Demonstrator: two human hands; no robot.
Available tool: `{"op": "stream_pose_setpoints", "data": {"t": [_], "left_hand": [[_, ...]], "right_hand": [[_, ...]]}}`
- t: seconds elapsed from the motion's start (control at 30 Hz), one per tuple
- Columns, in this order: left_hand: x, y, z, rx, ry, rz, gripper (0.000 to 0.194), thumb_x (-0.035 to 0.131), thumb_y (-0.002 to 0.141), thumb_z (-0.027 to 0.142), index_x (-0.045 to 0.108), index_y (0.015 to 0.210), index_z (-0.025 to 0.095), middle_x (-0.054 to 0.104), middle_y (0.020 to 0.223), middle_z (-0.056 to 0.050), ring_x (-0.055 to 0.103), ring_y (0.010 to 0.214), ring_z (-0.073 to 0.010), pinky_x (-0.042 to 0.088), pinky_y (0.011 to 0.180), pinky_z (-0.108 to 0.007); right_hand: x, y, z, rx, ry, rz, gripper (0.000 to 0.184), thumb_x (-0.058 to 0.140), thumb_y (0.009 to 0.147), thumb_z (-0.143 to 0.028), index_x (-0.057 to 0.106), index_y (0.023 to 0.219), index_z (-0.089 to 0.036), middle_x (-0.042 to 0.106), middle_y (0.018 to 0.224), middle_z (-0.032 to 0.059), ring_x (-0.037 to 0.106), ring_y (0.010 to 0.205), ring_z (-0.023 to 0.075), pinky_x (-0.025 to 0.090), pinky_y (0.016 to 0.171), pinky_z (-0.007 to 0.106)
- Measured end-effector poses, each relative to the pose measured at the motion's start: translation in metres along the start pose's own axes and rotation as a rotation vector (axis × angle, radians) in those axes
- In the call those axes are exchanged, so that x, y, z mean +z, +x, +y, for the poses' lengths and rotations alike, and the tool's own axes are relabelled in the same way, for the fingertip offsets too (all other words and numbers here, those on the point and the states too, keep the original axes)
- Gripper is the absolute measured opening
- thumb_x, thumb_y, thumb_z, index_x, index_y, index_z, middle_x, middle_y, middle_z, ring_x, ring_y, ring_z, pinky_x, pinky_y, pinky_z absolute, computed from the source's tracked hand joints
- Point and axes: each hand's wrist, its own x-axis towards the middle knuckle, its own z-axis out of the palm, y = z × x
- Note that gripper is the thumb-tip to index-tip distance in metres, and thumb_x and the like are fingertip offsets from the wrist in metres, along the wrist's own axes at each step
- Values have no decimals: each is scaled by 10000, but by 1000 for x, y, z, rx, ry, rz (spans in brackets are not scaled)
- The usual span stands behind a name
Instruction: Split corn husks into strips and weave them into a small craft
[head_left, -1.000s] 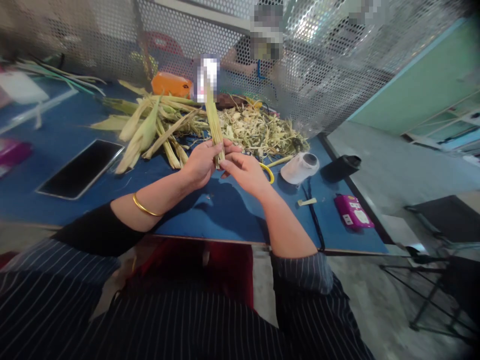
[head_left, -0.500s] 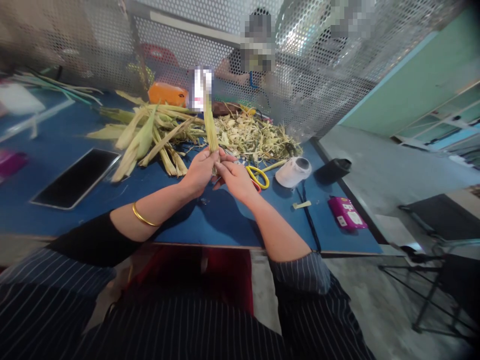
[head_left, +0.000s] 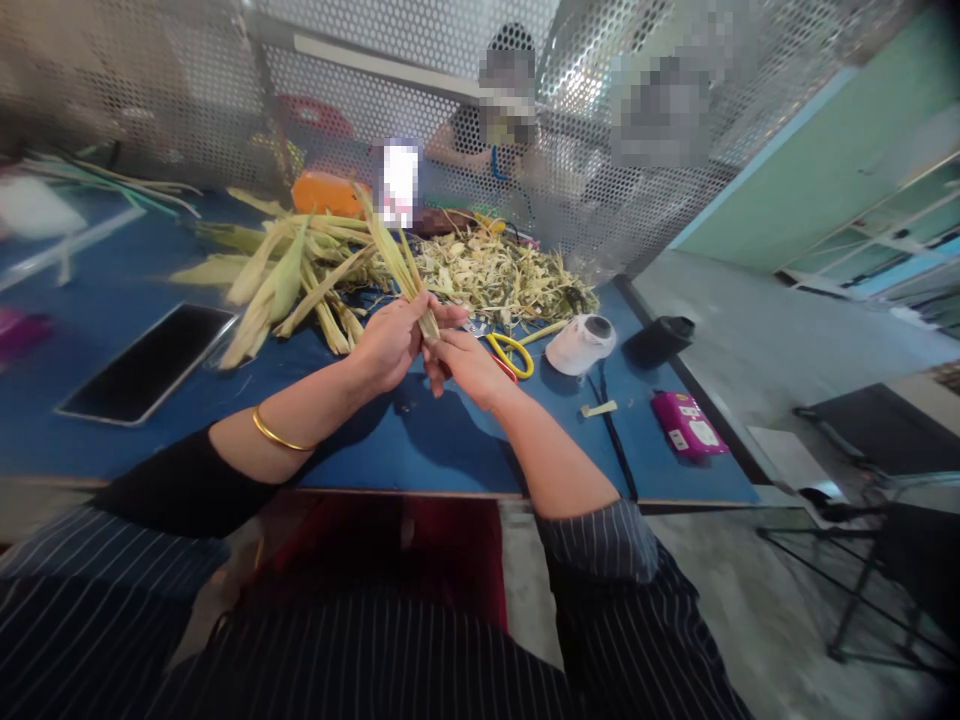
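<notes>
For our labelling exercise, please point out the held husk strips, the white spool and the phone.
Husk strips [head_left: 398,262], head view, mid-length.
White spool [head_left: 574,348], head view, pale side.
Phone [head_left: 148,364], head view, dark screen.

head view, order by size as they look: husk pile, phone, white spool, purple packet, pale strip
1. husk pile, largest
2. phone
3. white spool and purple packet, too alike to rank
4. pale strip, smallest

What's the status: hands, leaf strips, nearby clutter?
Left hand gripping leaf strips; right hand pinching their lower end. Strips splayed toward the top. Scissors beside right hand, shredded pile beyond.
</notes>
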Motion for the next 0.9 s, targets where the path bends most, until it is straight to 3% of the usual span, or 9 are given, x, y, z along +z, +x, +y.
{"op": "stream_pose_setpoints", "data": {"t": [0.13, 0.23, 0.37, 0.5, 0.57, 0.73, 0.9], "left_hand": [[3, 1, 7, 44, -212, 118, 240, 385, 965, 185, 507, 760, 150, 604, 677, -21, 628, 598, -120, 506, 536, -219], [6, 0, 12, -10, -348, 102, 300, 357, 982, 192, 460, 702, 166, 446, 550, 44, 503, 472, -72, 510, 594, -231], [5, -1, 17, -51, -413, 90, 301, 403, 973, 196, 428, 674, 173, 266, 490, 90, 317, 373, -54, 432, 490, -210], [0, 2, 21, -39, -453, 108, 283, 444, 961, 197, 432, 679, 171, 248, 491, 94, 281, 365, -49, 379, 445, -200], [-2, 4, 22, -35, -463, 114, 283, 441, 962, 193, 431, 680, 171, 256, 489, 92, 289, 368, -50, 385, 453, -204], [-3, 5, 22, -68, -454, 123, 309, 390, 983, 207, 434, 680, 167, 266, 486, 87, 289, 370, -48, 379, 455, -206], [-3, 6, 19, -66, -434, 99, 319, 366, 995, 244, 460, 702, 159, 293, 495, 81, 301, 380, -44, 357, 438, -196]], "right_hand": [[-1, -4, -4, 33, -9, -36, 242, 496, 894, -239, 504, 661, -173, 501, 473, -66, 502, 354, 79, 444, 386, 206], [-1, -6, -7, 24, -21, -76, 263, 490, 903, -266, 505, 659, -170, 498, 466, -66, 500, 355, 72, 414, 395, 195], [-3, -8, -9, 9, -70, -138, 302, 488, 914, -377, 545, 714, -157, 529, 488, -50, 533, 388, 78, 405, 438, 197], [-12, -11, -12, -13, -209, -213, 254, 602, 838, -401, 590, 805, -149, 669, 730, 15, 642, 566, 111, 499, 586, 242], [-17, -12, -13, -65, -337, -176, 212, 675, 778, -355, 600, 808, -158, 684, 781, 17, 657, 632, 126, 504, 632, 254], [-21, -10, -10, -234, -655, 39, 216, 702, 752, -357, 579, 706, -186, 606, 597, -37, 573, 585, 116, 405, 569, 233], [-17, -9, -9, -342, -820, 36, 254, 639, 819, -335, 527, 648, -183, 625, 609, -40, 539, 571, 96, 351, 577, 224]]}}
